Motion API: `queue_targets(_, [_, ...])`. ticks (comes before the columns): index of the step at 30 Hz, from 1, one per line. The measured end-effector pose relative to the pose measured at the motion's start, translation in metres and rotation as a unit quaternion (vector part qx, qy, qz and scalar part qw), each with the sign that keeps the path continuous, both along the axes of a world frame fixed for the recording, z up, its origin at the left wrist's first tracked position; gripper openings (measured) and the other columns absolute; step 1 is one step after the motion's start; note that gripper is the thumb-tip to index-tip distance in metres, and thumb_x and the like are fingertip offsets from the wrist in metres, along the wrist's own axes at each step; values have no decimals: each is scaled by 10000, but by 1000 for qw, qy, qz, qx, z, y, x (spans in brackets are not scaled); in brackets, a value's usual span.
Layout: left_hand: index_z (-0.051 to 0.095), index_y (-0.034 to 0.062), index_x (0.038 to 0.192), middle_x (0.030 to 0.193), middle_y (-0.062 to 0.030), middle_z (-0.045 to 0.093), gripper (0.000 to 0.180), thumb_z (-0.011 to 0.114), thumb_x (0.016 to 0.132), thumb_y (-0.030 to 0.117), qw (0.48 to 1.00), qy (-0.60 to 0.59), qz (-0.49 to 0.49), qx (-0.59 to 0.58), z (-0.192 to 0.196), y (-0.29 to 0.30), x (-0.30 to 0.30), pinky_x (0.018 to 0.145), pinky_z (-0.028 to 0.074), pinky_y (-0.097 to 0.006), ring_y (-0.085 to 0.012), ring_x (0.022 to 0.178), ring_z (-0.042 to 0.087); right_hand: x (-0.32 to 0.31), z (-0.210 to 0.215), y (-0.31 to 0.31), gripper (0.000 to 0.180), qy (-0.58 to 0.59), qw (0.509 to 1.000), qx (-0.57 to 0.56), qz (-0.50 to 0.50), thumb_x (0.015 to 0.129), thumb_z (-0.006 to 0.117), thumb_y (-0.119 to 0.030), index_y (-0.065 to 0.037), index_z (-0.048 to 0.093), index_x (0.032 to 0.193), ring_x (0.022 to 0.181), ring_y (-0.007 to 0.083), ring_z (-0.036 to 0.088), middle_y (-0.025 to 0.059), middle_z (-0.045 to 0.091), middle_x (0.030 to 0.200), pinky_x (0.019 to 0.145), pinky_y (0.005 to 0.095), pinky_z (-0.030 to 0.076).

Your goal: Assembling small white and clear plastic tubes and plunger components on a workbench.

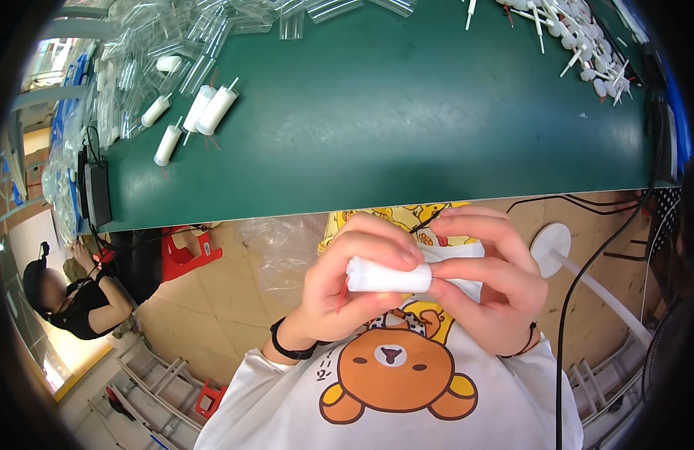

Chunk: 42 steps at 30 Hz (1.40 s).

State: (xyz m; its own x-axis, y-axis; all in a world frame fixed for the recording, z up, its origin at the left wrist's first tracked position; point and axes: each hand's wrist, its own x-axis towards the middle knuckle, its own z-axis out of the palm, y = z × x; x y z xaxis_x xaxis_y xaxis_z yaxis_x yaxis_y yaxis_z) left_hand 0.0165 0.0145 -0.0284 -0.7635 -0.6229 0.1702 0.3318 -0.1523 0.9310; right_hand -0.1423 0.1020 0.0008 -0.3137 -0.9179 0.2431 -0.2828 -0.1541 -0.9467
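Note:
In front of my chest, just off the table's near edge, I hold a white cylinder [389, 278] lying sideways in a thin transparent sleeve. My left hand [339, 262] is closed round it, with fingers above and thumb below. Thin red wires [342, 294] hang from its left end. The thumb and a finger of my right hand [500, 274] pinch at the cylinder's right end, while its upper fingers are raised. Whatever is between those fingertips is hidden. Similar white cylinders [216, 111] with thin stems and red wires lie on the green table [407, 127] at the far left.
Transparent plastic tubes [204, 34] are heaped at the table's back left. Several white stemmed parts [587, 56] pile up back right. A black cable [579, 277] runs down on the right, beside a white round-topped stand [551, 250]. Another person [88, 300] sits at left near a red stool [189, 255].

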Motion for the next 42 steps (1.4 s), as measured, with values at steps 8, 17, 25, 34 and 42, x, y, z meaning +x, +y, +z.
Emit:
queue_targets(8, [499, 20, 1080, 1069, -138, 512, 269, 592, 831, 55, 999, 1, 0, 33, -4, 1, 0, 828, 438, -335, -212, 977, 518, 7, -4, 0, 186, -98, 995, 29, 7, 643, 706, 81, 22, 672, 817, 893, 244, 587, 128, 591, 963, 757, 323, 484])
queue_targets(17, [411, -14, 1229, 1117, -136, 502, 378, 528, 890, 103, 995, 19, -8, 94, 3, -9, 10, 895, 409, -339, -194, 1019, 503, 23, -6, -11, 167, -190, 981, 45, 15, 671, 708, 75, 15, 656, 818, 872, 207, 583, 121, 583, 953, 752, 298, 488])
queue_targets(25, [277, -35, 1349, 1192, -165, 512, 453, 408, 941, 112, 961, -56, 71, 262, 20, -22, 26, 947, 400, -361, -218, 1095, 510, 37, -5, -66, 165, 6, 1000, -23, -21, 662, 724, 52, 5, 634, 793, 738, 194, 569, 93, 600, 877, 621, 278, 456])
queue_targets(34, [436, -34, 1163, 922, -114, 583, 237, 390, 951, 60, 961, -140, 67, 229, 31, -28, 39, 777, 497, -303, -187, 867, 607, 32, -19, -117, 192, 277, 961, -6, -18, 713, 681, -59, -40, 598, 885, 943, 273, 503, 67, 554, 972, 787, 376, 402])
queue_targets(42, [440, -38, 1146, 875, -120, 560, 235, 422, 926, 43, 965, -122, 108, 208, 24, -44, 29, 676, 520, -294, -184, 710, 624, -8, 11, -97, 235, 279, 959, 40, -19, 725, 686, -91, -39, 587, 930, 921, 284, 545, 94, 581, 985, 801, 371, 427])
